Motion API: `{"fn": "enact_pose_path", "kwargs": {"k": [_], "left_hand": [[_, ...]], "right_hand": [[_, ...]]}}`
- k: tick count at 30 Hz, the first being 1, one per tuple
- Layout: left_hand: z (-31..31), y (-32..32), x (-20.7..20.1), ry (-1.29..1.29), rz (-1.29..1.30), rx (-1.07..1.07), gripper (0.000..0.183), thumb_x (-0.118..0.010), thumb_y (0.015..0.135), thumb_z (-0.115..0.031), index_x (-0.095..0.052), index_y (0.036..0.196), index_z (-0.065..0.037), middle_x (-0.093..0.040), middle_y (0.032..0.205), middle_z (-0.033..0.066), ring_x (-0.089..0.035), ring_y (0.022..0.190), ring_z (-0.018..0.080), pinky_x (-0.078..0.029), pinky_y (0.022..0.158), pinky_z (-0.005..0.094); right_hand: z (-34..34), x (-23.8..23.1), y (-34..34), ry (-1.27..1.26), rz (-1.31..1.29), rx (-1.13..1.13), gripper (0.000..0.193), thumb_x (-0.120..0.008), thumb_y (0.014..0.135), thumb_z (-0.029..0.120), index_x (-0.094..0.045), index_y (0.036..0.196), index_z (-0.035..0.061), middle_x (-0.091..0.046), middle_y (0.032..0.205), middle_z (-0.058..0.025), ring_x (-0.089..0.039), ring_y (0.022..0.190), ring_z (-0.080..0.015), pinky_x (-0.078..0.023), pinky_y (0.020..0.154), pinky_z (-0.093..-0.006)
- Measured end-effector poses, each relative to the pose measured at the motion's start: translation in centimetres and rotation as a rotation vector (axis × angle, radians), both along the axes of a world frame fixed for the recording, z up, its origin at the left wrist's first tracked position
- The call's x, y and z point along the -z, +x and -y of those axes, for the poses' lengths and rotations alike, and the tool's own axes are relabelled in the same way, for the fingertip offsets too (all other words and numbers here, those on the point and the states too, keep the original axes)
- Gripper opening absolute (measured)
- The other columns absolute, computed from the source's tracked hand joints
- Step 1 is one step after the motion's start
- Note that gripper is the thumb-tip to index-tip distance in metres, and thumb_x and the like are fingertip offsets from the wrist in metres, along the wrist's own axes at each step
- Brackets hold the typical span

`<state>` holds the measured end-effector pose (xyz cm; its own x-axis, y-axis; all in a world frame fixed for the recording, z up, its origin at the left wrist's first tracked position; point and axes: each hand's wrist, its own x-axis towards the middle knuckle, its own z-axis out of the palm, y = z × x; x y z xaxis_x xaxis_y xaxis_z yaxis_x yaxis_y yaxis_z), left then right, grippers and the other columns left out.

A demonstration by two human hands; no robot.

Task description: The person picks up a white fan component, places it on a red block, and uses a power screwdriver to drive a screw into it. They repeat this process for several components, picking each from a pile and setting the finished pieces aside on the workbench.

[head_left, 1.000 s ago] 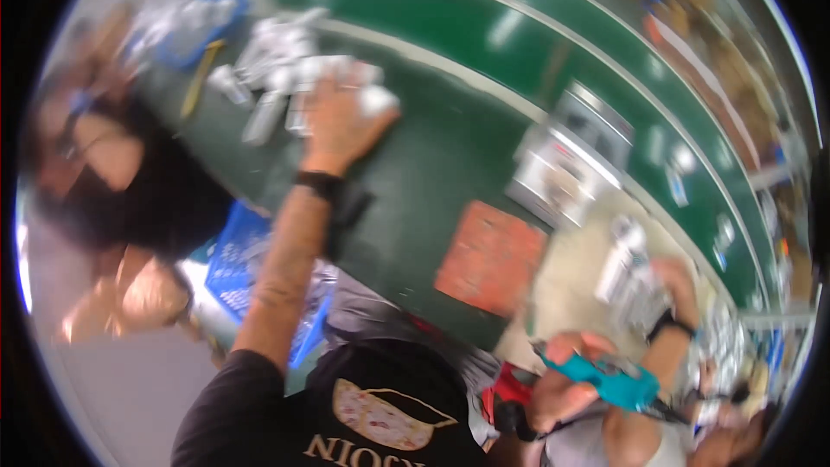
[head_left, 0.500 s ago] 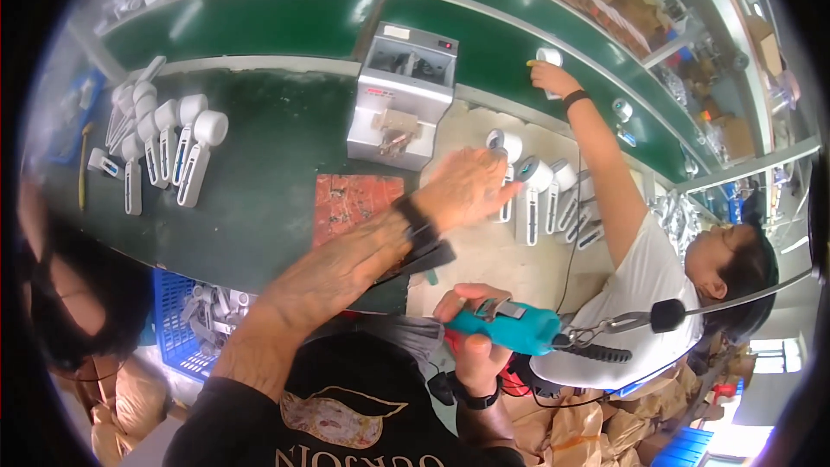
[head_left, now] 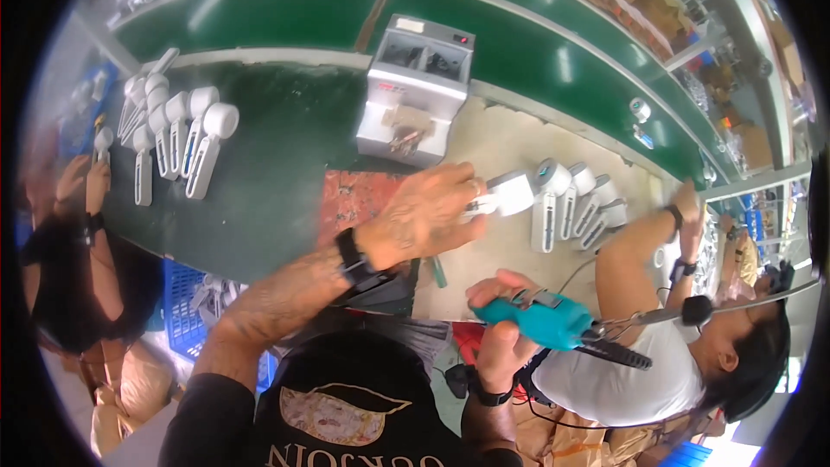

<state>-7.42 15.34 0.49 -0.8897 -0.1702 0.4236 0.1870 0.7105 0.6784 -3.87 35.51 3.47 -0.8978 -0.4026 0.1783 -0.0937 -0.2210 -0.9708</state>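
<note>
1 white handled piece (head_left: 512,193) is in the left hand (head_left: 424,214), and I see it over the beige mat (head_left: 497,251), near the middle of my view. The thumb and fingers of this hand are pinching the piece by its handle side, and its round head points to the right. From my distant place I cannot tell whether the piece touches the mat. The right hand (head_left: 503,320) is nearer to the body, with fingers and thumb wrapped around a teal power tool (head_left: 553,322). A black ribbed cord sleeve (head_left: 618,352) comes out of the rear end of this tool, toward the right.

Just to the right of the held piece, a row of at least 4 similar pieces (head_left: 568,212) lies side by side on the mat. To the left I find a red pad (head_left: 350,195), partly hidden by the left hand, and behind it a grey machine (head_left: 415,99). 1 slim green object (head_left: 439,273) lies below the left hand. Farther left, a group of white pieces (head_left: 204,169) lies on the green table (head_left: 268,138), and below the table edge a blue basket (head_left: 180,298) contains pale parts.

I also see 2 co-workers close by: 1 in black (head_left: 65,281) at the left, and 1 in a white shirt (head_left: 644,380) at the right.
</note>
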Motion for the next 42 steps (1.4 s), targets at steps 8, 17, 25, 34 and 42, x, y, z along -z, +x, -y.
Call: {"fn": "enact_pose_path", "kwargs": {"k": [8, 17, 25, 34, 42], "left_hand": [[5.4, 8.4, 0.5, -0.124, -0.022, 0.061, 0.027, -0.076, 0.075, -0.015, -0.069, 0.099, -0.005, -0.067, 0.100, 0.0108, -0.067, 0.094, 0.0319, -0.054, 0.082, 0.0412], [6.2, 9.2, 1.2, -0.106, -0.125, 0.053, 0.033, -0.081, 0.076, -0.021, -0.068, 0.101, -0.005, -0.066, 0.103, 0.0084, -0.064, 0.095, 0.0294, -0.053, 0.086, 0.0405], [7.1, 9.3, 2.4, -0.124, -0.106, 0.119, 0.035, -0.082, 0.073, -0.021, -0.067, 0.100, -0.003, -0.064, 0.108, 0.0096, -0.060, 0.103, 0.0303, -0.053, 0.088, 0.0412], [7.1, 9.2, 1.9, -0.119, -0.096, 0.111, 0.037, -0.083, 0.071, -0.020, -0.065, 0.100, -0.004, -0.062, 0.104, 0.0079, -0.060, 0.099, 0.0293, -0.053, 0.086, 0.0406], [7.2, 9.5, 2.3, -0.141, -0.088, 0.163, 0.036, -0.081, 0.068, -0.017, -0.060, 0.094, -0.002, -0.062, 0.123, 0.0188, -0.058, 0.113, 0.0373, -0.050, 0.099, 0.0463]], "right_hand": [[4.9, -1.1, -1.4, -0.040, -0.062, -0.053, 0.077, -0.059, 0.091, 0.069, -0.052, 0.113, -0.0044, -0.051, 0.074, -0.0068, -0.052, 0.062, -0.0194, -0.044, 0.056, -0.0329], [12.1, -2.0, -2.4, -0.161, -0.136, -0.117, 0.075, -0.059, 0.089, 0.072, -0.054, 0.110, 0.0004, -0.049, 0.065, -0.0047, -0.049, 0.057, -0.0175, -0.040, 0.053, -0.0321], [13.9, -0.9, -2.6, -0.117, -0.163, -0.135, 0.077, -0.056, 0.090, 0.073, -0.054, 0.112, -0.0006, -0.049, 0.065, -0.0047, -0.049, 0.057, -0.0174, -0.041, 0.055, -0.0318], [14.0, -0.4, -2.7, -0.125, -0.173, -0.116, 0.077, -0.056, 0.090, 0.073, -0.054, 0.112, -0.0013, -0.051, 0.065, -0.0056, -0.049, 0.055, -0.0183, -0.040, 0.052, -0.0326], [14.2, 0.1, -3.5, -0.167, -0.234, -0.160, 0.083, -0.057, 0.093, 0.068, -0.054, 0.123, -0.0097, -0.052, 0.065, -0.0053, -0.050, 0.053, -0.0158, -0.042, 0.050, -0.0309]]}}
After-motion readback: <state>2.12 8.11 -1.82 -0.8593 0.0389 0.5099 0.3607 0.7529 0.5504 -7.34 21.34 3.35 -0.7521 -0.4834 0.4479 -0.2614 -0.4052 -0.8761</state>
